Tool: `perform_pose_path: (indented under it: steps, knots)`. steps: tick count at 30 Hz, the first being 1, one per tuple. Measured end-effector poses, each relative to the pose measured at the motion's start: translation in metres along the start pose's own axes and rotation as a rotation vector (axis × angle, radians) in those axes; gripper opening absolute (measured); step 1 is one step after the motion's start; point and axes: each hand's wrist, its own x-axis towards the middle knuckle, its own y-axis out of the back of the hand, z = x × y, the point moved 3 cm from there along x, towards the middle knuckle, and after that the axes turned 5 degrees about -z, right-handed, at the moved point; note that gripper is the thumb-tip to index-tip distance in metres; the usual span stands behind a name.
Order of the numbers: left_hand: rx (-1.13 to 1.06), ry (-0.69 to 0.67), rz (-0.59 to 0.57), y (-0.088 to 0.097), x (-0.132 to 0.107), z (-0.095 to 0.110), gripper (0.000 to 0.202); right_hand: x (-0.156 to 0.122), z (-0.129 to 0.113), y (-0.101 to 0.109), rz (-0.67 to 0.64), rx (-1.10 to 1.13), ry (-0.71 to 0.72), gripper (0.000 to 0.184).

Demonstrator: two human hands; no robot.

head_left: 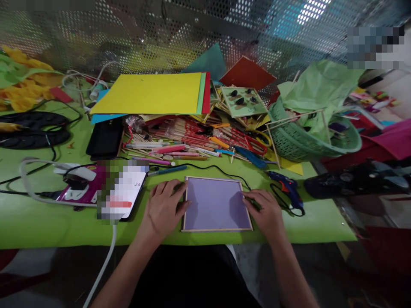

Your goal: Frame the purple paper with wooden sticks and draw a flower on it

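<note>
Pale purple panel (216,204), thin wooden strips (217,230) along all four sides; flat on green tabletop (321,229), near front edge.

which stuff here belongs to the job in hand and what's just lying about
Belongs:
- wood-edged purple panel, at the left hand and right hand
- perhaps the glue gun, close by

Seemingly lying about:
- yellow sheet
- green basket
- pink pen

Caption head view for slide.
Left hand and right hand touch opposite sides of a framed purple panel on a green table.
</note>
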Motion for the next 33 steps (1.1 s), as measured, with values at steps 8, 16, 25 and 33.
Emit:
perform_pose_path:
  steps: [8,16,25,33]
  knots:
    - [-0.038,0.016,0.027,0.0002,-0.0018,0.0005,0.047,-0.0030,0.0001,0.0026,0.013,0.042,-0.001,0.018]
    - [-0.058,0.060,0.023,0.0038,-0.0039,0.0040,0.050,-0.0052,0.0026,0.0020,0.067,0.008,0.045,0.016]
    - [-0.048,0.056,0.021,0.0026,-0.0039,0.0032,0.051,-0.0063,0.0029,0.0017,0.061,-0.007,0.054,0.011]
    - [-0.014,0.027,0.010,0.0048,-0.0026,0.0043,0.046,-0.0045,0.0000,0.0021,0.042,0.010,0.023,0.013]
